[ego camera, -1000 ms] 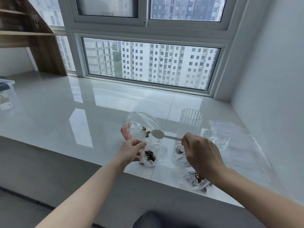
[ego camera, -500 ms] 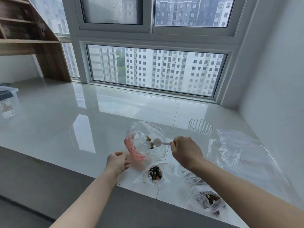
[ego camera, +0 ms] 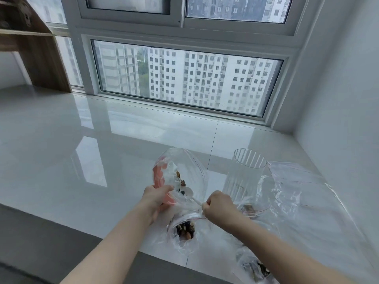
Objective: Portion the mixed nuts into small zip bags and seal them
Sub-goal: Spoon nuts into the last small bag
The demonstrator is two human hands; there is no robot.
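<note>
A large clear bag point(ego camera: 185, 171) with pink print and a few mixed nuts stands open on the white sill. My left hand point(ego camera: 156, 198) grips its lower left edge. My right hand point(ego camera: 220, 207) pinches the handle of a white plastic spoon point(ego camera: 194, 199) whose bowl is inside the big bag. Just below my hands lies a small zip bag point(ego camera: 184, 232), mouth open, with nuts inside. Another small zip bag point(ego camera: 256, 267) of nuts lies near the front edge under my right forearm.
A ribbed clear glass point(ego camera: 246, 175) stands right of the big bag, with a nut bag point(ego camera: 250, 208) at its base. Flat clear zip bags point(ego camera: 307, 193) spread to the right by the wall. The sill's front edge point(ego camera: 123, 245) runs below my arms. A wooden shelf point(ego camera: 39, 48) stands far left.
My left hand rose from the sill and took hold of the big bag's edge. My right hand pushed the spoon deeper into the bag. The camera moved closer.
</note>
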